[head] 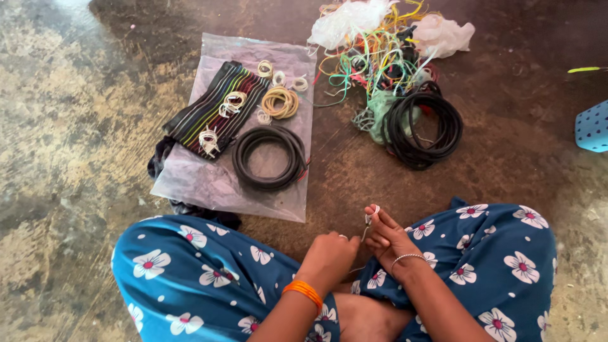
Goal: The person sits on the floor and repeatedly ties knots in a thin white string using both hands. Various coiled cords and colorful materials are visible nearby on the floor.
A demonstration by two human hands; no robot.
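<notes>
I sit cross-legged on the floor in blue flowered trousers [190, 266]. My right hand [387, 235], a thin silver bangle on the wrist, pinches a small white ring or thin wire piece [372, 214] between thumb and fingers. My left hand [329, 256], an orange bangle on its wrist, is curled in a fist just left of it, fingers closed near a thin wire that runs between the two hands. What the left hand holds is hidden.
A clear plastic sheet [209, 183] lies ahead with a black cable coil [269, 157], a striped cloth [215, 107], a tan coil [280, 102] and small white rings. Further right lie a black coil [423, 130], tangled coloured wires [373, 57] and plastic bags [443, 35].
</notes>
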